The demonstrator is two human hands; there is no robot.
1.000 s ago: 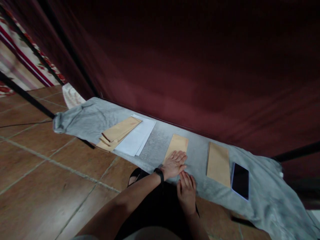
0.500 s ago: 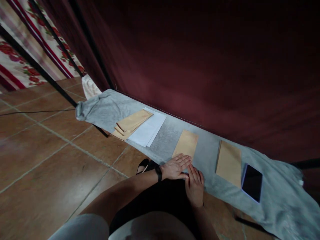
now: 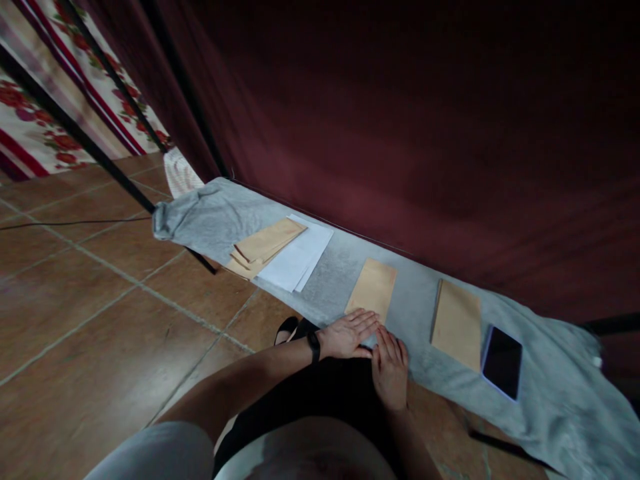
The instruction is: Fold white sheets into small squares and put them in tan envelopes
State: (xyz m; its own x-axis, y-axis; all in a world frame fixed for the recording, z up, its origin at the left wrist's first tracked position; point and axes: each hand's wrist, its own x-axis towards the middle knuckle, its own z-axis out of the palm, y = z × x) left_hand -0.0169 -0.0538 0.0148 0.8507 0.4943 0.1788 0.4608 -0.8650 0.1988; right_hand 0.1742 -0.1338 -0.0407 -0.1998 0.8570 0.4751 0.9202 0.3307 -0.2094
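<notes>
A brown paper envelope [image 3: 374,285] lies flat on the grey cloth in front of me. My left hand [image 3: 349,335], with a dark band on its wrist, rests flat across the envelope's near end, fingers stretched out and pointing right. Beside it, my right hand [image 3: 391,371] lies palm down at the near right corner, its fingers extended and their tips close to the left fingertips. Neither hand grips anything. The near edge of the envelope is hidden under the hands.
A grey cloth [image 3: 325,280] covers the narrow table. On the left lie several brown envelopes [image 3: 270,241] partly over white paper sheets [image 3: 295,257]. To the right are a brown envelope stack [image 3: 457,325] and a dark-screened tablet [image 3: 503,363]. A maroon curtain [image 3: 375,153] hangs behind.
My left hand has shifted very slightly to the left along the envelope's near end. The right hand stays almost in place, and the envelope looks unmoved.
</notes>
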